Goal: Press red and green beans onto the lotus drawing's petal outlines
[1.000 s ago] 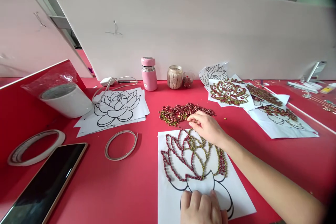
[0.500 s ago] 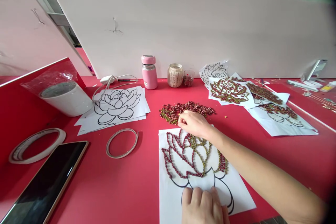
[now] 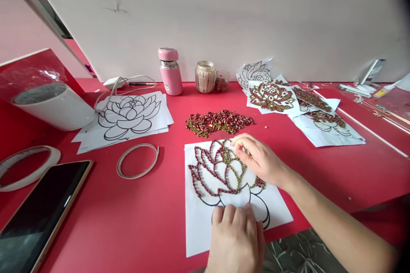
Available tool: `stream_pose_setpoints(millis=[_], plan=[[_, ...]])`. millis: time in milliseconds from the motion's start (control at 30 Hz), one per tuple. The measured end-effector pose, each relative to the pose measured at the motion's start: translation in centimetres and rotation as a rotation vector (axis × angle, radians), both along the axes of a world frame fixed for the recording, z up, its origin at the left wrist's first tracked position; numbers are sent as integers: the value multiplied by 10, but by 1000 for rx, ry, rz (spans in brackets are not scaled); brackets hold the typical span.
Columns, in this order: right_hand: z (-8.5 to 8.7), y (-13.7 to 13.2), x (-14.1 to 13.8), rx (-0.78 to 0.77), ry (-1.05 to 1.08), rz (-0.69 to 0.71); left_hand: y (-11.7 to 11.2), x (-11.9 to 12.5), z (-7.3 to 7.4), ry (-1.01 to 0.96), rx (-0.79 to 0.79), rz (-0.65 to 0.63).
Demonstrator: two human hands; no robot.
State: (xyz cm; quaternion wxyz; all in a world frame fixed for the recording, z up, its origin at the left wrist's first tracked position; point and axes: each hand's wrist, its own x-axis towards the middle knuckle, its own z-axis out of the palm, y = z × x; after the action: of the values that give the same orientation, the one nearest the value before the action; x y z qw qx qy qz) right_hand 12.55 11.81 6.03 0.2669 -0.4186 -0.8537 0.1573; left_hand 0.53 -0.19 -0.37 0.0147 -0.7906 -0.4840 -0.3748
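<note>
A white sheet with a printed lotus outline [image 3: 201,232] lies before me. Rows of dark red and green beans [image 3: 208,166] follow many of its petal lines. Over the upper right of the flower is my right hand [image 3: 261,160], thumb and fingers drawn together; whatever is between the tips is too small to make out. My left hand [image 3: 235,236] rests with curled fingers on the lower part of the sheet, and its fingertips are hidden. Just beyond the sheet lies a heap of loose red and green beans [image 3: 221,121].
Left are a phone [image 3: 48,209], a tape roll [image 3: 51,158], a thin ring [image 3: 121,168], a white container [image 3: 68,111] and printed lotus sheets [image 3: 156,115]. A pink flask [image 3: 171,79] and a glass jar [image 3: 205,79] stand at the back. Bean-covered sheets [image 3: 272,96] lie at right.
My right hand has come back from the bean heap to above the flower's upper right. The left hand stays on the sheet. The camera view has shifted.
</note>
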Motion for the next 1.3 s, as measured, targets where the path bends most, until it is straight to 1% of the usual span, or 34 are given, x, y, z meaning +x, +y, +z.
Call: stream_pose_setpoints(millis=[67,133,200,267,400,633,800,967,1133,1300], plan=[[-8,-25,10,0,-30,19,0,-2,3,34,-33,-39],[-17,-44,16,-1,-76,-4,1,-4,8,87,-58,-81],[-25,-55,18,42,-99,-14,1,-6,11,112,-77,-90],[-29,-60,17,97,-116,-18,1,-7,13,114,-82,-78],[-30,-60,15,156,-154,-24,-1,-6,13,123,-78,-73],[-29,-59,12,164,-190,-11,0,-6,14,109,-79,-71],[-27,-58,9,149,-194,-5,0,-5,13,106,-82,-73],[-31,-58,15,137,-132,-16,-1,-5,12,113,-76,-69],[-36,-59,23,90,-94,-45,0,-6,12,109,-60,-59],[-34,-60,17,37,-96,-108,0,-6,12,105,-61,-60]])
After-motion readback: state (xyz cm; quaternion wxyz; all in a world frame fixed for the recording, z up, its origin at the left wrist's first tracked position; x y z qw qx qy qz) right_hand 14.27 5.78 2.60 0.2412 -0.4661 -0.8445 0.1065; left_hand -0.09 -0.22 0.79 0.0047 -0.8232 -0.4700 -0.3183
